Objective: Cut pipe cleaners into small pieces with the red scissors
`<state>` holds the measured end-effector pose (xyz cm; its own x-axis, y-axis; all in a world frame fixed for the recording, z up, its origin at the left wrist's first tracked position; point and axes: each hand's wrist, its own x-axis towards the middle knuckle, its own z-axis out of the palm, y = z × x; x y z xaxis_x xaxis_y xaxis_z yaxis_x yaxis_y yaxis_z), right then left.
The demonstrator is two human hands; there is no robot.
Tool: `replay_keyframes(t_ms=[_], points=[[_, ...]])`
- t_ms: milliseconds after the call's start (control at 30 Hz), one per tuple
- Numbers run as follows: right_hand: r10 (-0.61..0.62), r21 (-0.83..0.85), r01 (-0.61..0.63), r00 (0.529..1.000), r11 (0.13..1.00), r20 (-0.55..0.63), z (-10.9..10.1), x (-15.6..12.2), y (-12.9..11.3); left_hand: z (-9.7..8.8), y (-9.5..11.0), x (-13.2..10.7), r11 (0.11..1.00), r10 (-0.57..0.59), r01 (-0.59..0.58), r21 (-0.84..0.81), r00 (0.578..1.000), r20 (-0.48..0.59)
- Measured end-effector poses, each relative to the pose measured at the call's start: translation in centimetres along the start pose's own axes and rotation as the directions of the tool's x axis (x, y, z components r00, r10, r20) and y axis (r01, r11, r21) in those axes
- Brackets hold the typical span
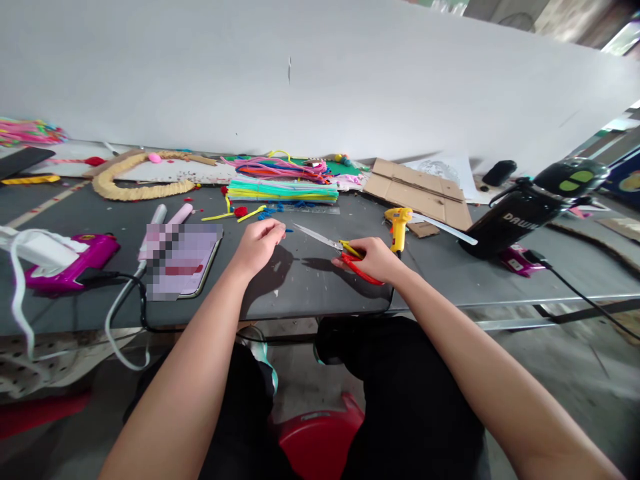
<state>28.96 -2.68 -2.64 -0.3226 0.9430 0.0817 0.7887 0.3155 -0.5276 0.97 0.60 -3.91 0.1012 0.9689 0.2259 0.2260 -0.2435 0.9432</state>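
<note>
On the dark table (310, 280) before us, our right hand (377, 260) is closed around the scissors (330, 243). Our fingers cover most of the red and yellow handles. The blades lie low over the tabletop and point left toward our left hand (260, 243), and they look closed, though motion blur makes that hard to judge. Our left hand rests knuckles up with the fingertips bunched against the thumb. A tiny blue scrap (289, 231) shows just beyond the fingertips, but we cannot tell whether we are pinching it, because the fingers hide the contact.

Left of that hand lies a phone (183, 260) whose screen is blotted out by pixelation. A magenta glue gun (75, 260) sits farther left, partly under a white cloth strap (30, 247). Behind our hands a bundle of pipe cleaners (283, 190) lies flat, with a beige wrapped ring (135, 183) to its left. A yellow glue gun (400, 223) stands just beside our right hand, in front of flattened cardboard (420, 193) whose far edge slips under a large white board (320, 73). A black bottle (530, 207) lies tilted at the right, where the view smears. Below the table edge, our knees and arms hide most of a red stool (320, 440).
</note>
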Motion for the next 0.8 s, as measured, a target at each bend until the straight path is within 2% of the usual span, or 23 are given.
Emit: replay_keyframes(t_ms=[133,333,800], points=[[-0.011,-0.044,0.010,1.000,0.999,-0.025,0.18,0.16,0.02,-0.04,-0.08,0.03,1.000,0.011,-0.011,0.008,1.000,0.006],[0.003,-0.109,-0.003,1.000,0.994,0.004,0.27,0.34,-0.08,-0.05,-0.12,-0.05,0.999,0.025,-0.025,0.025,1.000,-0.003],[0.021,-0.130,-0.019,1.000,0.991,0.012,0.41,0.63,0.05,-0.03,-0.04,-0.13,1.000,0.008,-0.008,0.013,1.000,-0.002]])
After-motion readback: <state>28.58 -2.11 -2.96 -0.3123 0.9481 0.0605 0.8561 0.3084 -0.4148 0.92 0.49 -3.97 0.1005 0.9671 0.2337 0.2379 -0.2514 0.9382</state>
